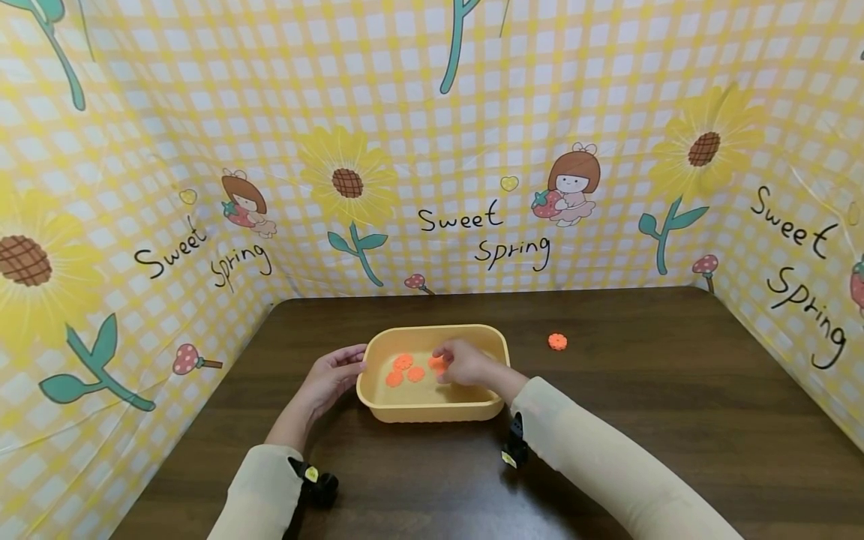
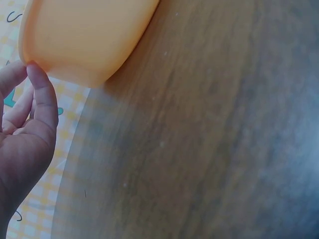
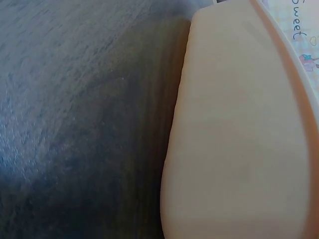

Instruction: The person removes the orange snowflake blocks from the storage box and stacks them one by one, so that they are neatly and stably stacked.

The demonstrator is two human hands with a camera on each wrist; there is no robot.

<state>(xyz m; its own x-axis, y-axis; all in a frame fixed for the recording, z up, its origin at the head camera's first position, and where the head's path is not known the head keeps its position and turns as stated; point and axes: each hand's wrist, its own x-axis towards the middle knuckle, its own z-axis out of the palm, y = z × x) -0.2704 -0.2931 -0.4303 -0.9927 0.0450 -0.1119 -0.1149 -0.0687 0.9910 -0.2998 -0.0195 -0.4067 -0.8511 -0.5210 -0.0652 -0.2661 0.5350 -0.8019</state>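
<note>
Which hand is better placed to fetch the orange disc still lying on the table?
Probably the right hand: it is over the yellow tub, on the same side as the loose orange disc. The left hand rests against the tub's far-left rim, farther away.

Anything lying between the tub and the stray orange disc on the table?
Nothing: the head view shows bare table between the tub and the disc.

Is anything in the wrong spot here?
One orange disc lies alone on the table, to the right of the yellow tub, while the other discs sit inside it. The right hand reaches into the tub; the left hand touches its edge.
</note>
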